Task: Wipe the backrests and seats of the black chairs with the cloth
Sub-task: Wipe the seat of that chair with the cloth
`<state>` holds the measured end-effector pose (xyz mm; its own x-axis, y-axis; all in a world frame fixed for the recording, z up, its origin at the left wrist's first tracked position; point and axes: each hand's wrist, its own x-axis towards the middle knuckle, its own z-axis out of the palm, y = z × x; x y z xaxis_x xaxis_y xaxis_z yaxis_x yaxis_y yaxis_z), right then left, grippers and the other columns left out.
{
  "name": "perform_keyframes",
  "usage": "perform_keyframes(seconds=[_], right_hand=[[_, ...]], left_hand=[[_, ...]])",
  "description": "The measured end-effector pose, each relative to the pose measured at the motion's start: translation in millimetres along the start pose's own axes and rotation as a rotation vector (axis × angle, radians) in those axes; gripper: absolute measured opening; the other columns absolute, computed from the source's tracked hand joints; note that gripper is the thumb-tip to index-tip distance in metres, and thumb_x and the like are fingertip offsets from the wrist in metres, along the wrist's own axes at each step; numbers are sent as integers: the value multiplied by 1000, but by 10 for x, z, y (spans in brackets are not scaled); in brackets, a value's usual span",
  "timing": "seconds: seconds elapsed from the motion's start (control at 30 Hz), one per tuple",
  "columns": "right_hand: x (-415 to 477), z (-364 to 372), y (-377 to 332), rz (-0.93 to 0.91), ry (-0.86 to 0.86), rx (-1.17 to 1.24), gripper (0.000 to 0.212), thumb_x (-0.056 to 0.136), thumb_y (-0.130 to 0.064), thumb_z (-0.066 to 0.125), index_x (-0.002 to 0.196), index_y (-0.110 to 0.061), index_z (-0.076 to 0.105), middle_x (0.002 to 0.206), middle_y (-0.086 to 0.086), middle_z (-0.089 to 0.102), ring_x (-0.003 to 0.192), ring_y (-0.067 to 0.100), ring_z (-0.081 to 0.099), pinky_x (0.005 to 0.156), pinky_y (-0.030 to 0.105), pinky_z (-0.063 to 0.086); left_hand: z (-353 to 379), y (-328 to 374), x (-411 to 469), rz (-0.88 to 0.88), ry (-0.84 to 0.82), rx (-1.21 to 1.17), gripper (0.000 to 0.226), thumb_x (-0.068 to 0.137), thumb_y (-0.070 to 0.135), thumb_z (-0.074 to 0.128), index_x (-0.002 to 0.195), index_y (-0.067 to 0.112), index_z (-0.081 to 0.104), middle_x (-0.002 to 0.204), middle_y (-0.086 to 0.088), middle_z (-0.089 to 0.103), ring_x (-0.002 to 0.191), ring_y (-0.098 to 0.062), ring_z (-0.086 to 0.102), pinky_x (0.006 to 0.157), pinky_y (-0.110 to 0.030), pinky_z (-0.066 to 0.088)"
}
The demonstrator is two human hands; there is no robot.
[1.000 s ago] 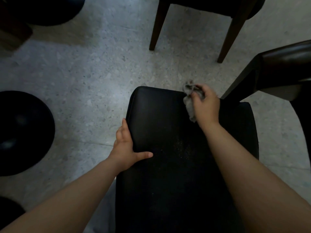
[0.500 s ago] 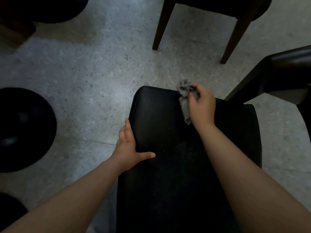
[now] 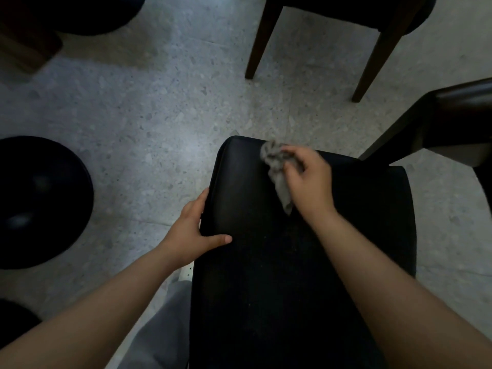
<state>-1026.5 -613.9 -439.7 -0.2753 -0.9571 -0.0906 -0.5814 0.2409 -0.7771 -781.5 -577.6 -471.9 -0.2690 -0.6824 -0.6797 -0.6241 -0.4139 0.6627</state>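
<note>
- On one black chair, the right hand curls its fingers round one cloth.
- Nearby, the left hand grips its edge, thumb on top.

Our two hands on a black chair, a grey cloth bunched near its far edge.
We grip the crumpled cloth in our right hand against the dark padded surface. Our left hand clasps the chair's left edge, thumb lying on top. Around it we see speckled floor, another chair's brown legs beyond, a dark chair at right and a round black stool at left.
</note>
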Motion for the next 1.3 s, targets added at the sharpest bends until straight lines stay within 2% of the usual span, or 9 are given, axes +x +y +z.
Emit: perform_keyframes(seconds=[0.07, 0.23, 0.43, 0.5, 0.63, 0.83, 1.0, 1.17, 1.3], right_hand=[[328, 102, -14, 43, 36, -34, 27, 90, -5, 59, 113, -15, 69, 111, 0, 65, 103, 7, 57, 87, 4, 37], [-88, 510, -54, 18, 32, -76, 29, 85, 0, 59, 110, -10, 69, 110, 8, 65, 105, 23, 59, 94, 31, 45], [-508, 358, -84, -116, -266, 4, 27, 83, -4, 61, 106, -13, 72, 103, 2, 67, 98, 17, 63, 90, 39, 51], [-228, 341, -136, -118, -173, -38, 28, 84, -5, 59, 107, -13, 72, 104, 3, 68, 98, 18, 63, 91, 33, 50], [448, 509, -304, -7, -7, -54, 27, 90, -7, 60, 115, -14, 70, 110, 2, 65, 97, 7, 55, 81, -3, 32], [175, 845, -287, -111, -164, -202, 25, 90, -8, 61, 112, -13, 70, 110, 8, 66, 102, 26, 58, 88, 28, 40], [-274, 629, -399, -261, -615, -165, 28, 86, -10, 61, 110, -16, 73, 105, 3, 71, 98, 19, 63, 91, 30, 45], [117, 664, -264, -70, -128, -143, 27, 89, -11, 61, 113, -15, 72, 109, 5, 70, 101, 21, 62, 94, 32, 47], [-218, 805, -189, -126, -164, -182, 28, 84, -6, 61, 108, -12, 72, 108, 7, 69, 100, 24, 60, 93, 22, 38]], left_hand=[[1, -8, -4, -2, 22, -3, 109, 69, 38, 86, 152, 42, 16, 137, 11, 31, 125, -15, 44, 106, -42, 44], [-7, -47, -46, -27, 101, -98, 87, 72, 27, 86, 145, 25, 40, 132, 6, 43, 118, -14, 54, 95, -29, 50], [-155, -165, -139, -92, 70, -165, 62, 73, 23, 84, 129, 24, 58, 120, 5, 62, 103, -12, 66, 94, -38, 55], [-166, -165, -161, -96, 59, -164, 59, 75, 22, 83, 129, 23, 59, 119, 5, 63, 103, -11, 66, 93, -36, 55], [-162, -149, -168, -88, 63, -161, 57, 77, 23, 81, 129, 24, 59, 119, 7, 63, 102, -9, 65, 88, -27, 55], [-217, -170, -172, -82, 87, -148, 48, 79, 22, 80, 124, 22, 62, 111, 7, 66, 96, -7, 67, 83, -21, 53], [-381, -273, -220, -102, 96, -88, 48, 79, 26, 80, 124, 21, 62, 110, 8, 66, 94, -5, 65, 76, -14, 47], [-442, -373, -262, -123, 106, -45, 45, 80, 28, 79, 121, 22, 63, 110, 9, 66, 93, -3, 64, 72, -11, 45], [-441, -404, -285, -133, 109, -47, 45, 79, 28, 79, 121, 23, 63, 109, 9, 67, 94, -4, 65, 76, -16, 48]])
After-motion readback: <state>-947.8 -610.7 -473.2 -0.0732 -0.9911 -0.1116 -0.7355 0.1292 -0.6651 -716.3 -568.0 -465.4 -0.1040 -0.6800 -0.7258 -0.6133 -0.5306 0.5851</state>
